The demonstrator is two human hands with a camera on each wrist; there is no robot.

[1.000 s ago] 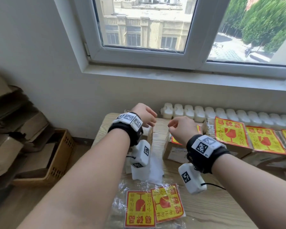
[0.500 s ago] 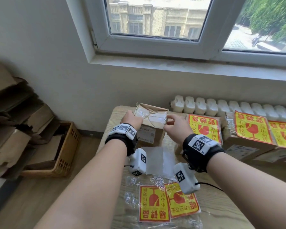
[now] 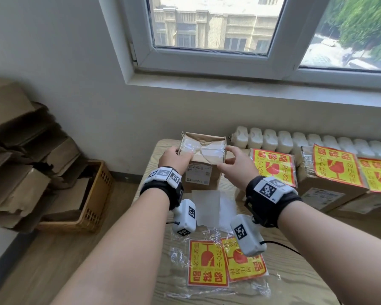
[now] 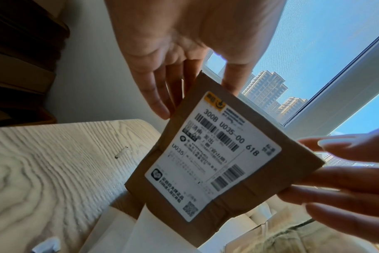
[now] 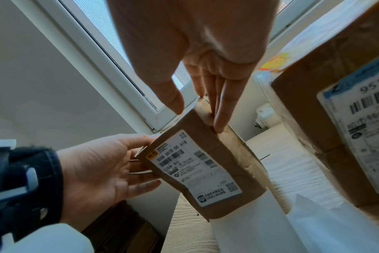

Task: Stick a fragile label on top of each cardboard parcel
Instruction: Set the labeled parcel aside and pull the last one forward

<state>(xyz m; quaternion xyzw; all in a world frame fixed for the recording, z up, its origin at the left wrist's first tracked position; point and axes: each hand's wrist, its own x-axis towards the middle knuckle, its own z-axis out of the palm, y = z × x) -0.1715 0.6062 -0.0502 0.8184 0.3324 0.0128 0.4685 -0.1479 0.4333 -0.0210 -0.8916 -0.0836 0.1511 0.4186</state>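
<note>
Fine print on the white shipping label (image 4: 212,154) of the small brown cardboard parcel (image 3: 205,160) is blurred, and a white wrist camera (image 3: 248,235) hides part of one loose yellow-and-red fragile label (image 3: 242,264).

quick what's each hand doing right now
Left hand: grips the left side of the small brown cardboard parcel, thumb on top.
Right hand: holds the same parcel's right side, thumb in front, fingers along the side.

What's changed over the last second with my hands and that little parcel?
Both hands came down and forward from a raised, closed pose: the left hand now holds the small cardboard parcel at its left side, the right hand at its right side. The labelled parcels, loose fragile labels and backing paper stayed where they were.
</note>
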